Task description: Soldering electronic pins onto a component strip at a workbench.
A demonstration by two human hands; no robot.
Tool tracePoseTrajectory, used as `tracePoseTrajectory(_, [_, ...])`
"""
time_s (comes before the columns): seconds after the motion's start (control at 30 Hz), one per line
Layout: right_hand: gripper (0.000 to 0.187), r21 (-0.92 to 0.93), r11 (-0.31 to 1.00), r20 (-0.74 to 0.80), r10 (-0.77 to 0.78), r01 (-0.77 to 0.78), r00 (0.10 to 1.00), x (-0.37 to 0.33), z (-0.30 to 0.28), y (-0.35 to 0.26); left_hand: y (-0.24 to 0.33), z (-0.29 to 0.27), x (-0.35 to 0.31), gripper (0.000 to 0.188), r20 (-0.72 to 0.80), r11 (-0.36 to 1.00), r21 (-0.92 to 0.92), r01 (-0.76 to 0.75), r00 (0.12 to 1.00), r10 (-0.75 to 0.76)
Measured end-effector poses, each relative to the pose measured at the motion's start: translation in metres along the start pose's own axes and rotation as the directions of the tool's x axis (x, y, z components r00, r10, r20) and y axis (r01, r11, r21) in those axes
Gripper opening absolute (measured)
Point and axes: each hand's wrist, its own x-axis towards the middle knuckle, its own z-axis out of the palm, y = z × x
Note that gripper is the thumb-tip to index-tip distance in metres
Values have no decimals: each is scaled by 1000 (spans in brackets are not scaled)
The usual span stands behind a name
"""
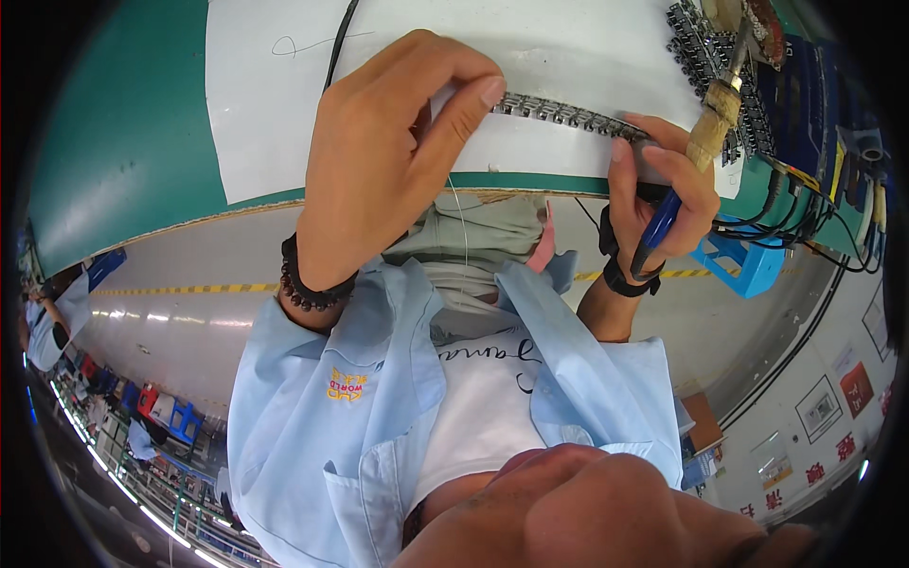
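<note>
A narrow strip of small dark metal parts (563, 115) stretches between my two hands over white paper. My left hand (383, 151) is closed, its thumb and forefinger pinching the strip's left end. Below that hand hangs a thin pale wire (461, 222). My right hand (663, 185) has its fingertips at the strip's right end, partly hiding it. The same hand holds a soldering iron (715, 125) with a tan wrapped section and a blue handle, its metal end pointing away toward the upper right.
White paper (270, 123) covers part of the green table (123, 123). More dark metal strips (696, 43) are piled at the far right beside blue equipment (819, 104) and black cables (795, 222). A black cable (341, 43) crosses the paper. A blue stool (748, 270) stands below the table edge.
</note>
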Motion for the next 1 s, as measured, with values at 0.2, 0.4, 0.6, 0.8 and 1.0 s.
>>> tracePoseTrajectory(0.2, [35, 34, 999, 4, -30, 29, 1000, 3, 6, 0, 1, 2, 1, 10, -94, 1000, -18, 23, 995, -25])
tracePoseTrajectory(0.4, [35, -24, 997, 0, -68, 68, 998, 2, 12, 2, 2, 0, -3, 10, -149, 997, -75, 23, 988, -34])
tracePoseTrajectory(0.6, [31, -5, 998, -32, -56, 56, 998, -1, 13, 1, -4, -1, -8, 16, -87, 986, -168, -14, 996, 0])
tracePoseTrajectory(0.8, [25, 140, 987, 82, -86, 74, 993, -8, 10, -12, -5, -2, -7, 23, -59, 990, -136, 39, 997, -47])
tracePoseTrajectory(1.0, [24, 294, 950, 32, -118, 103, 993, -21, 27, -30, -2, -1, -9, 23, -77, 987, -148, 61, 994, -73])
